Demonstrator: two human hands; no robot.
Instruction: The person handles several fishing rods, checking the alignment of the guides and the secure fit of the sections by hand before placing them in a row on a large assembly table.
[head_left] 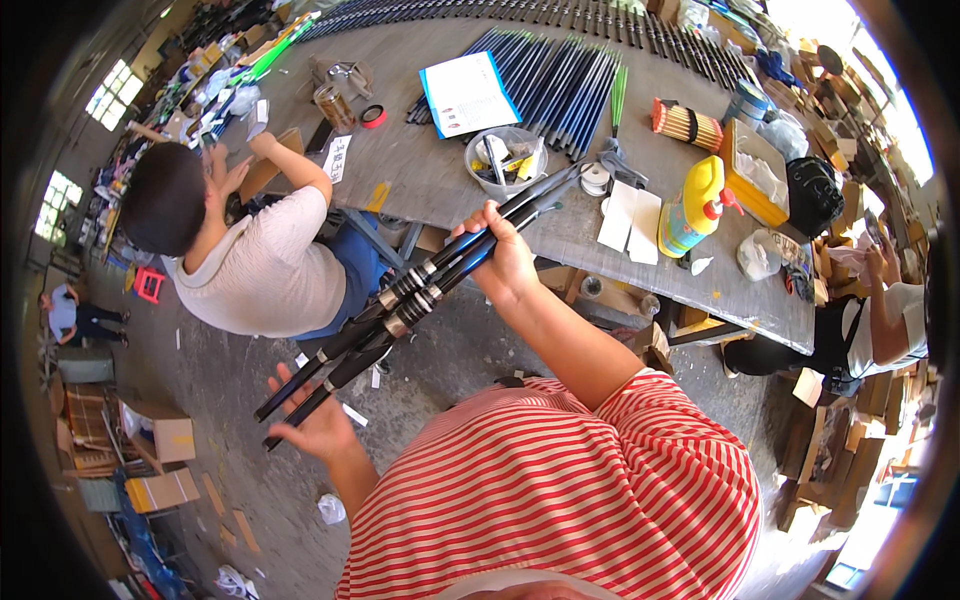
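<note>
Diagonally, two dark rods run through curled right fingers; spread left fingers sit behind their butts.

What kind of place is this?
Maybe a fishing-rod workshop: the right hand grips dark rods, many slim poles lie on the grey table, and cardboard boxes stand nearby.

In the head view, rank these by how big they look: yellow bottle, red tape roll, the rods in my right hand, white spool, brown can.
Largest to smallest:
1. Rods, though nearer the camera
2. Yellow bottle
3. Brown can
Red tape roll and white spool: too alike to rank.
</note>
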